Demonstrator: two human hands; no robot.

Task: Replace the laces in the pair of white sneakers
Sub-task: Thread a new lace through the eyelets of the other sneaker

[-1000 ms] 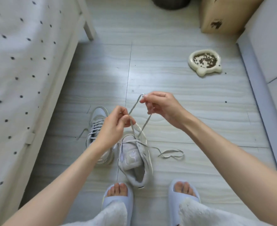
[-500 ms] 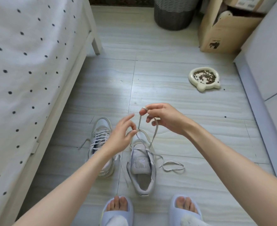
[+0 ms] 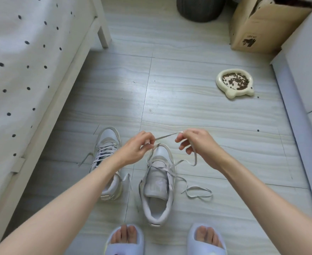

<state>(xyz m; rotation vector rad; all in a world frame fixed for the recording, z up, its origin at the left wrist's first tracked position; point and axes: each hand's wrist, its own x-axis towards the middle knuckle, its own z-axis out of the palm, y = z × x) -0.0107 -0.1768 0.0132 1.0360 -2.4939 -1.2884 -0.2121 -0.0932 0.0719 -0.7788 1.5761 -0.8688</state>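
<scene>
1. Pale tiled floor [image 3: 188, 111] beside a dotted bed [image 3: 22, 70], pet bowl [image 3: 234, 83] well apart.
2. The lace [image 3: 167, 135], half a second ago looped near-vertical, is now stretched level between both hands above the right sneaker [image 3: 159, 181].
3. Left hand [image 3: 136, 146] and right hand [image 3: 193, 142] each pinch it, fingers curled.
4. Likely pulling slack before the next eyelet; the left sneaker [image 3: 106, 155] stays laced.

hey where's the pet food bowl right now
In the head view, the cream ceramic pet bowl of brown kibble sits on the grey floor at upper right, beyond the right hand, below the brown cardboard box.
</scene>
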